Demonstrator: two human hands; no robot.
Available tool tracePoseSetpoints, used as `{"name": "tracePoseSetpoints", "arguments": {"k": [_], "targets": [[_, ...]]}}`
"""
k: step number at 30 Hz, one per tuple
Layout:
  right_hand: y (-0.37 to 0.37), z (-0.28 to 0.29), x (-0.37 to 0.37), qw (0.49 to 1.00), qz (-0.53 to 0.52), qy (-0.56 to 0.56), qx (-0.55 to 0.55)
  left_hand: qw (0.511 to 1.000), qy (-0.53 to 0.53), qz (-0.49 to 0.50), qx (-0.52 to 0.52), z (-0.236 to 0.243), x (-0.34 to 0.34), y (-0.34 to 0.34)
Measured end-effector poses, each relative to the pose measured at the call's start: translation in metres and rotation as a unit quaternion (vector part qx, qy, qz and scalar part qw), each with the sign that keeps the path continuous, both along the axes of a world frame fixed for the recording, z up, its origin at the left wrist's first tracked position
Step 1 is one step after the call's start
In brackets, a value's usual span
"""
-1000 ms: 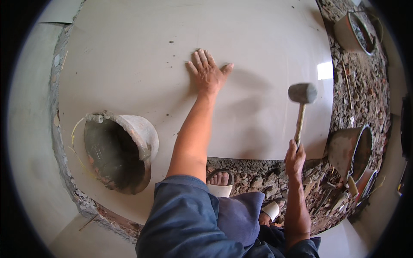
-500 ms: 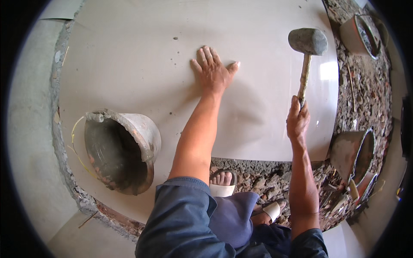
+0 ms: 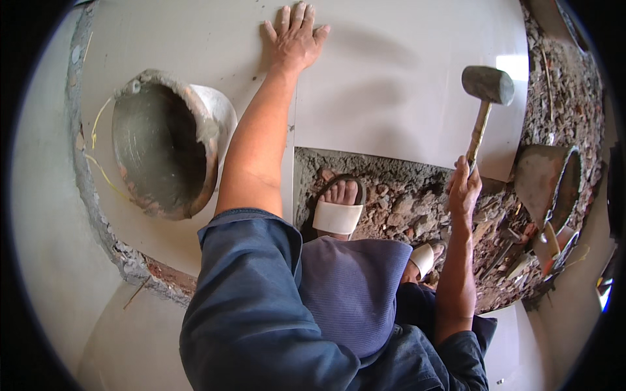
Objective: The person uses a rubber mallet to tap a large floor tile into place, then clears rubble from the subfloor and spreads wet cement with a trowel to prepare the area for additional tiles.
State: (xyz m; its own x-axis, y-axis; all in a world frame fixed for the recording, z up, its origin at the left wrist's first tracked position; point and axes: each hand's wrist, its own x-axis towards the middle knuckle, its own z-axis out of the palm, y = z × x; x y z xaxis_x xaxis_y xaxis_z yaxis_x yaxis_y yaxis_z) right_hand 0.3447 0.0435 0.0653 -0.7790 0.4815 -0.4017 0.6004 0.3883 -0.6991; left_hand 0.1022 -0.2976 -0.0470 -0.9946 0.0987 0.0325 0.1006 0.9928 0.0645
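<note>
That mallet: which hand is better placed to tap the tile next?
The right hand: it grips the mallet raised over the tile. The left hand lies flat, pressing the tile.

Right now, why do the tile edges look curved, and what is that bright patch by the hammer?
Head view: the fisheye lens bends straight edges toward the dark round rim. The white patch beside the mallet is glare on the glossy tile. Soft shadows of the left hand and mallet fall on the tile. The picture is sharp overall.
</note>
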Motion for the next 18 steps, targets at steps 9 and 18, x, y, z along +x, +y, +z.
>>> {"name": "tracePoseSetpoints", "arguments": {"k": [9,18], "targets": [[-0.02,-0.008,0.015,0.998,0.043,-0.036,-0.016,0.999,0.015,-0.015,0.027,0.004,0.048,-0.023],[-0.036,0.011,-0.035,0.97,0.184,0.115,0.109,0.994,0.056,-0.058,0.072,0.004,-0.007,0.068]]}}
